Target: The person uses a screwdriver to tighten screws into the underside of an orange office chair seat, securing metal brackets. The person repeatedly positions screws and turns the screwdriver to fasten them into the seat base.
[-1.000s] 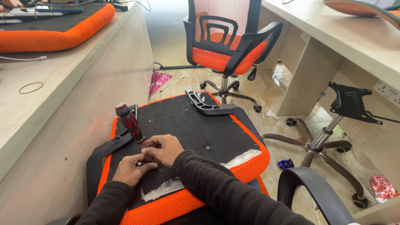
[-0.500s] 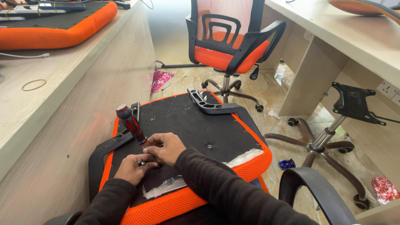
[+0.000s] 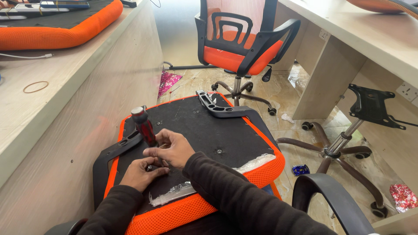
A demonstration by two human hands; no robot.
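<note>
The red-handled screwdriver stood upright on the upturned orange seat cushion, stiff and light, the right hand closed on its shank, the left hand apparently pinching a small screw.

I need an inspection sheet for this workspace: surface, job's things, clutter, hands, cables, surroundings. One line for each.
Surface: upturned orange seat cushion, black underside facing up.
Job's things: red-and-black screwdriver standing upright near the left armrest bracket; second armrest bracket at the far edge.
Clutter: plastic wrap on the seat edge; foil wrappers on the floor.
Hands: left hand and right hand close together on the underside; what the fingers pinch is hidden.
Cables: white cable on the left desk.
Surroundings: assembled orange chair; wheeled chair base.
</note>
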